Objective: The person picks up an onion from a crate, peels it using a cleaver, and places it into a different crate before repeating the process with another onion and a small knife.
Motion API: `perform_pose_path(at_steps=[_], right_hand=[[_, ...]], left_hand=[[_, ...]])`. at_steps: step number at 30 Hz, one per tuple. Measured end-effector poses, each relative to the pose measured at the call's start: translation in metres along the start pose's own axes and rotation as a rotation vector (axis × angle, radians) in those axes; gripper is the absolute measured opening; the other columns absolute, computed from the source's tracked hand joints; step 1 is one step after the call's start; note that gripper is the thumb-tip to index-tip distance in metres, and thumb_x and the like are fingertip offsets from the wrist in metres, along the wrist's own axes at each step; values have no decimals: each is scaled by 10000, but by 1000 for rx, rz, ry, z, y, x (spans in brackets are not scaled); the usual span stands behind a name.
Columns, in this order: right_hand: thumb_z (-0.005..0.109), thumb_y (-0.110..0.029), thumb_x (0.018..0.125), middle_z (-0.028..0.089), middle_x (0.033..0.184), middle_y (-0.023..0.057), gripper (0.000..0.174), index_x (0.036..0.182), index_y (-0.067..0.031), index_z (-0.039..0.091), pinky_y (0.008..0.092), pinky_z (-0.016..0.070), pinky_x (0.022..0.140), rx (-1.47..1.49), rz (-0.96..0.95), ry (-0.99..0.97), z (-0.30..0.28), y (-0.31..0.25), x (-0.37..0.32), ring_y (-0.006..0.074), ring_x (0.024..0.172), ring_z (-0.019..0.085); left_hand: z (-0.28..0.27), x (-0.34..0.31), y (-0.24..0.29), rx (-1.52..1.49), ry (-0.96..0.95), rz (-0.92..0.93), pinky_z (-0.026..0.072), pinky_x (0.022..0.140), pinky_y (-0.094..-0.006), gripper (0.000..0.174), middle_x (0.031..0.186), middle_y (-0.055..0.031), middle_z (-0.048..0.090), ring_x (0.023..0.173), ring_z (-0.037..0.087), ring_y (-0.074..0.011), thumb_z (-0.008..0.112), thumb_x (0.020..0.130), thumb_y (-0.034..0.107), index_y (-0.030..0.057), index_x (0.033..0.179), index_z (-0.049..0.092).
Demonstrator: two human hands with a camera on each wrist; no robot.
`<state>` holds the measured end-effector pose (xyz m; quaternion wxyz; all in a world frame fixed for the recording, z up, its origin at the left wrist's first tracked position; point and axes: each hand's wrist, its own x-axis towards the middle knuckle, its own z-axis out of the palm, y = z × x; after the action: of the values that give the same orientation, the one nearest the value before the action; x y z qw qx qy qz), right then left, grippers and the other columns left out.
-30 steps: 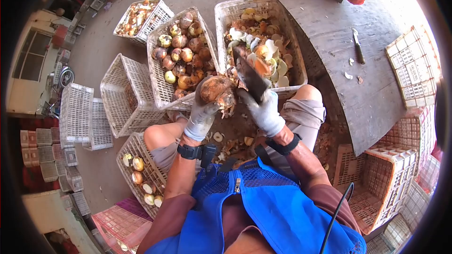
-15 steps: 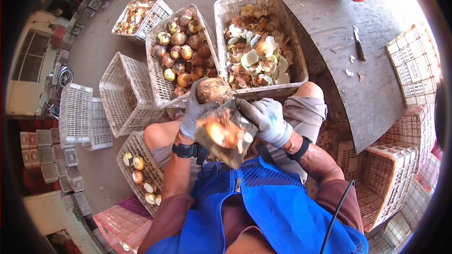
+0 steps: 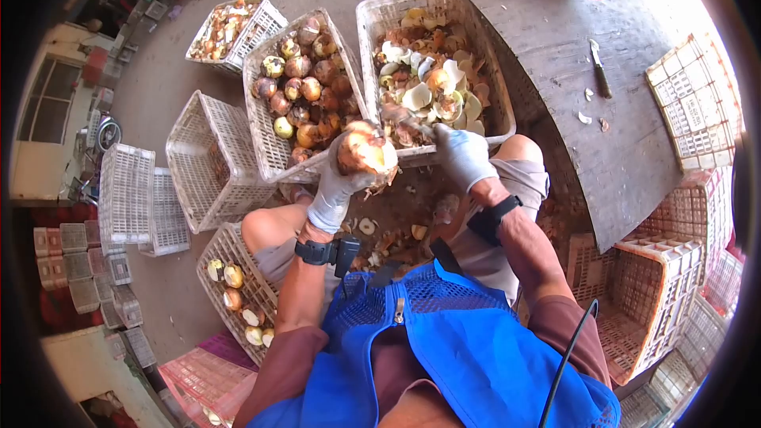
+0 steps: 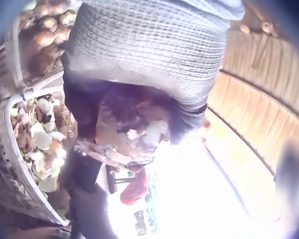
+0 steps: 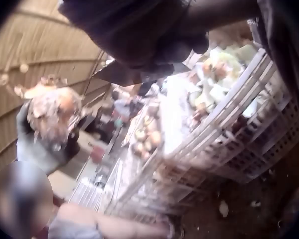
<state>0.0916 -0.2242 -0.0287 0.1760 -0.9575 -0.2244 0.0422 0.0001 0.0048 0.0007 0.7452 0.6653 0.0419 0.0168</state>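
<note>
My gloved left hand (image 3: 336,190) holds up a large brown onion-like bulb (image 3: 366,150), its top cut to a paler patch. In the right wrist view the same bulb (image 5: 55,113) shows ragged, dirty roots, with gloved fingers around it. The gloved right hand (image 3: 463,157) grips a broad-bladed knife, apart from the bulb. The knife blade (image 3: 407,120), blurred, points left over the near edge of the peelings crate (image 3: 509,71). Below the right hand in its own wrist view the dark blade (image 5: 118,74) shows; the handle is hidden in the fist.
A crate of whole bulbs (image 3: 301,89) stands ahead to the left. By my left leg a low crate (image 3: 269,289) holds several trimmed bulbs. On the board table (image 3: 547,47) at right lies another knife (image 3: 602,71). Stacked crates (image 3: 650,301) stand at lower right.
The knife swung down past the bulb toward me with a slice on its blade, then back out over the peelings crate. A paler cut patch now shows on the bulb.
</note>
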Motion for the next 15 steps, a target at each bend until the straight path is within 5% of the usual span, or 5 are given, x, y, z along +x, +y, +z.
perform_pose_path(at_steps=[7,9,11,14,15], right_hand=[[592,-240,855,649,813,217,261,1056,-78,632,457,498,694,664,84,191,-10,-7,7,396,778,629],[604,-184,858,669,874,202,276,1100,-54,619,406,512,703,819,-9,273,-4,-15,-4,334,775,663],[614,-103,871,697,883,108,273,1132,-22,603,293,498,697,1067,110,199,-41,-43,-27,85,788,597],[637,-98,863,689,831,98,250,1096,-13,609,279,493,665,1284,260,146,-37,-62,-51,68,741,562],[646,-108,859,689,818,92,227,1063,-14,613,286,493,658,1131,104,344,-33,-65,-55,73,727,571]], left_hand=[[0,11,-17,-509,51,-204,492,923,-321,657,1222,-60,555,1084,572,-183,748,781,179,66,1337,416],[-4,5,-24,-639,54,-270,491,920,-328,589,1243,-58,551,1084,576,-182,708,822,195,66,1326,433],[0,6,-25,-694,116,-229,484,937,-352,587,1277,-72,540,1125,559,-203,691,842,270,57,1327,438],[16,9,-11,-932,91,-242,556,784,-288,635,1286,-77,526,1123,555,-217,701,833,330,63,1336,418],[18,9,-10,-954,90,-237,557,756,-270,643,1282,-78,528,1119,556,-212,705,831,332,64,1338,415]])
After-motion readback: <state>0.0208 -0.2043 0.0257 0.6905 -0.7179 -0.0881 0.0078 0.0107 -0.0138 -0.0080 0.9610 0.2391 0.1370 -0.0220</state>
